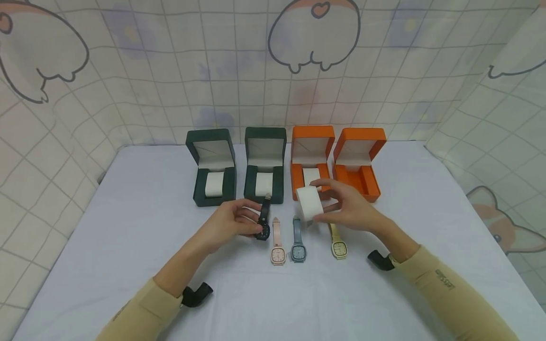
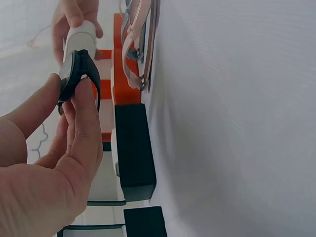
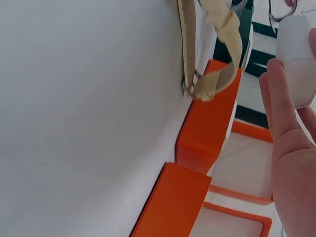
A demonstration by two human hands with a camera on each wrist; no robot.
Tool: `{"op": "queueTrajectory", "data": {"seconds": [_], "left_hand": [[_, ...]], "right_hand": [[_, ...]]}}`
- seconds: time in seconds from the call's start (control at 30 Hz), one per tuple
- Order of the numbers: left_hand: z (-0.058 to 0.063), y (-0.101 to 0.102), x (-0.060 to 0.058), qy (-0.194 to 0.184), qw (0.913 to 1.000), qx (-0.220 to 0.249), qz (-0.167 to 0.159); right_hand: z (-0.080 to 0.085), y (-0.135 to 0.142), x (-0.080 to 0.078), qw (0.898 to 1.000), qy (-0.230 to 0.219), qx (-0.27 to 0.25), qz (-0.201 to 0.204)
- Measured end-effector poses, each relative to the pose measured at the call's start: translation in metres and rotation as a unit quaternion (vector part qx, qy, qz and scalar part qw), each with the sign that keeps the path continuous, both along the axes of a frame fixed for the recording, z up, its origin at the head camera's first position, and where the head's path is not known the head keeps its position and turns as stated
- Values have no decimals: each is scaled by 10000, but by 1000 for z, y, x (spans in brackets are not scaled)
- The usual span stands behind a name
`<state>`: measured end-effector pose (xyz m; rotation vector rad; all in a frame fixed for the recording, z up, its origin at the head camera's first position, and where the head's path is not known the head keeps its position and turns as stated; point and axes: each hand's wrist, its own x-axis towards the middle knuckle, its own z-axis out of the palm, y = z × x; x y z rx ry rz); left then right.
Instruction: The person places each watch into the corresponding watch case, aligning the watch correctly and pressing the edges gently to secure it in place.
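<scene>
Between thumb and fingers my left hand (image 1: 240, 219) holds a black wristwatch (image 1: 264, 222) by its case, the strap pointing up toward the boxes. My right hand (image 1: 347, 203) grips a white watch cushion (image 1: 310, 202) in front of the orange boxes. In the left wrist view the black watch (image 2: 79, 74) overlaps the white cushion (image 2: 81, 37). Below the hands lie a pink watch (image 1: 278, 244), a blue watch (image 1: 298, 244) and a yellow watch (image 1: 339, 244). The rightmost orange box (image 1: 370, 182) stands with its lid up and no cushion inside.
Two dark green boxes stand at the back with lids up, the left one (image 1: 198, 192) and the right one (image 1: 278, 187), each with a white cushion. Another orange box (image 1: 297, 177) also has one. A tiled-pattern cloth (image 1: 239, 94) hangs behind the white table (image 1: 141, 203).
</scene>
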<state>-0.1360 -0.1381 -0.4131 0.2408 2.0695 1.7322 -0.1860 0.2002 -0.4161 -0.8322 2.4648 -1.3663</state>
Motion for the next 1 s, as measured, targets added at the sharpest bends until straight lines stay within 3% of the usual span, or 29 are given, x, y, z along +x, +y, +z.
{"op": "queueTrajectory", "data": {"seconds": [0.37, 1.0], "left_hand": [[7, 12, -1, -83, 9998, 140, 79], [1, 28, -5, -153, 9992, 358, 79]], "right_hand": [[-7, -11, 5, 9988, -167, -122, 445], [-11, -23, 10, 9960, -166, -353, 802]]}}
